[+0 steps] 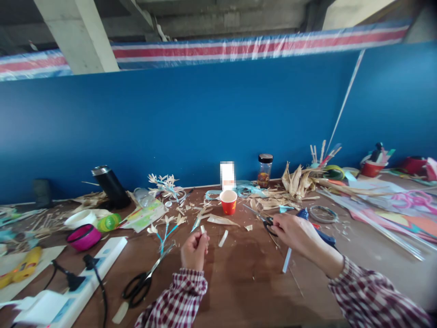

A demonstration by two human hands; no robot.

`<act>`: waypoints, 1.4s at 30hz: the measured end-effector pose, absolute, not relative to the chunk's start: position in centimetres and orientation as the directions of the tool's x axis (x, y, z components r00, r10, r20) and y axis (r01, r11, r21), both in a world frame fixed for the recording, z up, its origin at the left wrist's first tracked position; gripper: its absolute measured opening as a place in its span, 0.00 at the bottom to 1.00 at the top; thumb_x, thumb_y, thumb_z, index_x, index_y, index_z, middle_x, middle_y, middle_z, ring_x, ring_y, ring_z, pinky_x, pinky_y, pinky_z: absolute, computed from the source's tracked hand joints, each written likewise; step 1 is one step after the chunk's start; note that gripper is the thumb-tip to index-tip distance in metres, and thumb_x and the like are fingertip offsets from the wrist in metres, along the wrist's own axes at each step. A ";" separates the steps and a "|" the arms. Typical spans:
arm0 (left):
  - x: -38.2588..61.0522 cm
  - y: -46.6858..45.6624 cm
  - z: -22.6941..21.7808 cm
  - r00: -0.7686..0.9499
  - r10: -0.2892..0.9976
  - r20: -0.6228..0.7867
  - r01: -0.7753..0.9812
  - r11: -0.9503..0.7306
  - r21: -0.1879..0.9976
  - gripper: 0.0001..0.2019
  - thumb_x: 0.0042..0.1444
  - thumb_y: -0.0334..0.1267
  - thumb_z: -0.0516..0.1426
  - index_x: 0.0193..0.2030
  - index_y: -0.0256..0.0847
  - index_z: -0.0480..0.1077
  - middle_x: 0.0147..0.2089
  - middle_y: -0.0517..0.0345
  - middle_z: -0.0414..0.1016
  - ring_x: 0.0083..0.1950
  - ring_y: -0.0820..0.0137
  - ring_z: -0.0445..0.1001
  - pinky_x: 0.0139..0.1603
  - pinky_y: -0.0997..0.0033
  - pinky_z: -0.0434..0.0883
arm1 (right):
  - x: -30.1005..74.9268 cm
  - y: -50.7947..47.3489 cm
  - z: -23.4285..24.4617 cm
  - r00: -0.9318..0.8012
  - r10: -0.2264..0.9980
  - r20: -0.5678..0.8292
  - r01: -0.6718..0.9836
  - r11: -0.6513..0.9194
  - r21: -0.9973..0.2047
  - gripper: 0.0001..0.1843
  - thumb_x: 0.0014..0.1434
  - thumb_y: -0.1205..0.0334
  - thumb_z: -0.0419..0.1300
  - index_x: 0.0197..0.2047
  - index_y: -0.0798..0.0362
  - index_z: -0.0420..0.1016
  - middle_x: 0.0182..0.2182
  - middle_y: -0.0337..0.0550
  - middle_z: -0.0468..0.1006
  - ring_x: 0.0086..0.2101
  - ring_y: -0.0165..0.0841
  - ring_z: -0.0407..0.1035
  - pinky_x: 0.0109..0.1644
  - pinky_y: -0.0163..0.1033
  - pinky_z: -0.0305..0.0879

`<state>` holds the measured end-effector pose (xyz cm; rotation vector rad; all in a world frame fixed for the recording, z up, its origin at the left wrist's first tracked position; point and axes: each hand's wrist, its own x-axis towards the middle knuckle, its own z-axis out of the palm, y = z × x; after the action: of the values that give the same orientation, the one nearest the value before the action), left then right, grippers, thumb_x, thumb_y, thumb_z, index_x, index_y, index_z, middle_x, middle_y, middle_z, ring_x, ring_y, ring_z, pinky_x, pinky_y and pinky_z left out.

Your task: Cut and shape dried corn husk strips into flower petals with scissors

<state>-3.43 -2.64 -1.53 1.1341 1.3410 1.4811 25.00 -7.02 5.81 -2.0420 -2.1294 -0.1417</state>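
My left hand [194, 250] is closed in a pinch over the table, with a small pale strip of husk [202, 229] sticking up between thumb and fingers. My right hand [295, 232] is closed at the black handles of a pair of scissors [268, 224], whose blades point left and away. A loose pale husk strip [223, 238] lies between the hands, and a longer husk piece [221, 221] lies beyond it. Husk flowers on blue stems [165, 234] rest left of my left hand. Nearer me lies a second pair of scissors [139, 284] with black handles.
A red paper cup [228, 203] stands ahead, with a lidded jar [264, 171] behind it. Dried husks [297, 182] pile up at back right. A blue glue gun [324, 237] lies beside my right wrist. A power strip [99, 269] and black flask [112, 189] are at left.
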 end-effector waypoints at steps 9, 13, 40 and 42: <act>-2.7 -2.8 -2.8 -0.185 0.973 0.139 0.121 -0.118 0.986 0.18 0.44 0.53 0.60 0.28 0.36 0.73 0.20 0.57 0.74 0.17 0.75 0.64 0.16 0.78 0.61 | 24.6 -4.8 6.1 -0.042 0.982 0.183 0.999 0.046 -0.016 0.08 0.59 0.61 0.53 0.31 0.52 0.70 0.26 0.43 0.76 0.27 0.34 0.72 0.27 0.34 0.51; -3.0 -2.8 -2.7 -0.102 0.987 0.126 0.179 -0.107 0.978 0.18 0.45 0.53 0.59 0.28 0.37 0.73 0.21 0.57 0.74 0.19 0.73 0.65 0.19 0.77 0.63 | 24.8 -4.1 6.3 -0.016 0.986 0.165 1.000 0.018 -0.010 0.08 0.58 0.61 0.53 0.30 0.52 0.70 0.26 0.43 0.77 0.28 0.36 0.72 0.27 0.34 0.52; -2.2 -3.0 -2.8 -0.053 0.983 0.176 0.382 -0.143 0.913 0.19 0.48 0.56 0.54 0.27 0.40 0.73 0.19 0.59 0.71 0.21 0.71 0.66 0.23 0.75 0.61 | 23.5 0.0 5.7 -0.026 1.000 0.000 0.999 0.026 0.023 0.10 0.58 0.63 0.54 0.42 0.57 0.72 0.38 0.52 0.77 0.38 0.41 0.73 0.37 0.38 0.64; -2.2 -3.0 -2.7 -0.068 0.983 0.173 0.371 -0.136 0.919 0.19 0.48 0.55 0.55 0.27 0.40 0.73 0.20 0.59 0.72 0.21 0.70 0.66 0.23 0.75 0.62 | 22.5 -0.3 5.9 -0.076 0.997 0.022 0.997 0.076 0.008 0.10 0.59 0.63 0.53 0.43 0.56 0.70 0.39 0.52 0.76 0.38 0.41 0.73 0.36 0.38 0.64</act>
<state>-2.18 -2.95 -2.66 1.5589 1.4827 1.2029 22.52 -0.25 5.86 -2.1277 -2.2970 -0.0320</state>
